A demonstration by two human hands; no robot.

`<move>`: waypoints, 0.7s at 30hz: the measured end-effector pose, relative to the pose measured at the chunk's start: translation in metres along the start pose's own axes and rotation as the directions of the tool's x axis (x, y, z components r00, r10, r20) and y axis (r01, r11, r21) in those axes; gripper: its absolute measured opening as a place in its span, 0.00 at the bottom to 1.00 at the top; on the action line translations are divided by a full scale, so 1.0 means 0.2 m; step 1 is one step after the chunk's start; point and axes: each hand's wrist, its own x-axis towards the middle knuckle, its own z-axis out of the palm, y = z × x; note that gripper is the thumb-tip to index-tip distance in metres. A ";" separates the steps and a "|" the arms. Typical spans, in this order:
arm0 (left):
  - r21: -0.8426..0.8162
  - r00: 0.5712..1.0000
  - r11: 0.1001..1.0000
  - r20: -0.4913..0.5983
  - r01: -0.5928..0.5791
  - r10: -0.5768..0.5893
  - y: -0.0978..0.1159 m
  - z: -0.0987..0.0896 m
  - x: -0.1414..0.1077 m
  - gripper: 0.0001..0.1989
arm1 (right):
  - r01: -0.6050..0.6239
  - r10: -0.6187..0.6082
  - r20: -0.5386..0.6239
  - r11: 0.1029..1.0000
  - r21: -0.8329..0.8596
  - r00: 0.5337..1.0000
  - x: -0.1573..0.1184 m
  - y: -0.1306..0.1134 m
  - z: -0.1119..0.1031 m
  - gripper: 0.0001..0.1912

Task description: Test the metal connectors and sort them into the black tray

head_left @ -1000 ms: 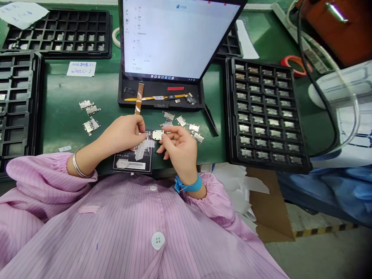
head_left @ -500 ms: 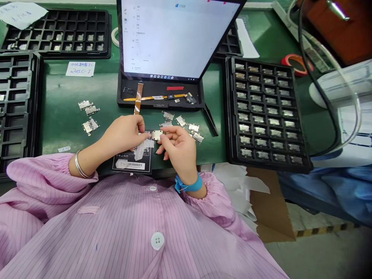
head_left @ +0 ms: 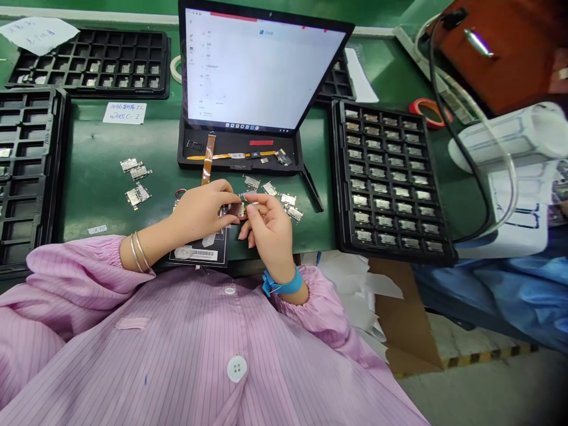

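Note:
Between my two hands is a small circuit board with a silver metal cover (head_left: 236, 209). My left hand (head_left: 202, 207) pinches its left side with thumb and fingers. From the other side my right hand (head_left: 270, 234) closes thumb and forefinger at the board's right edge, the other fingers loosely curled. A flat black battery-like pack with a barcode label (head_left: 199, 254) lies under my left hand, partly covered. An orange flex cable (head_left: 207, 163) runs up from behind that hand. Several similar boards (head_left: 288, 200) lie loose just past my right hand.
A tablet-like screen (head_left: 261, 71) stands on a black base (head_left: 293, 168) ahead. At the right is a black tray (head_left: 444, 251) filled with boards; more trays (head_left: 55, 177) stand left. Other loose boards (head_left: 138, 171) lie on the green mat (head_left: 97, 207). A black cable (head_left: 481, 207) curves at the right.
My left hand has moved right and its fingers now cover more of the silver-covered board. My right hand stays at the board's right edge. The camera view has shifted slightly.

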 end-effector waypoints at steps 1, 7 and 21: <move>-0.018 1.000 1.000 -0.021 -0.002 0.002 0.00 0.01 0.00 0.05 | 0.000 0.000 -0.002 1.000 0.001 1.000 0.00 0.00 0.00 0.12; -0.133 0.996 0.991 -0.083 0.020 -0.031 -0.02 0.03 0.00 0.04 | -0.042 0.042 0.026 0.999 0.007 0.999 0.01 0.01 -0.02 0.16; -0.137 0.995 0.990 -0.082 0.046 -0.057 -0.03 0.04 0.00 0.06 | -0.012 0.012 0.009 0.999 -0.044 1.000 0.03 0.03 0.00 0.17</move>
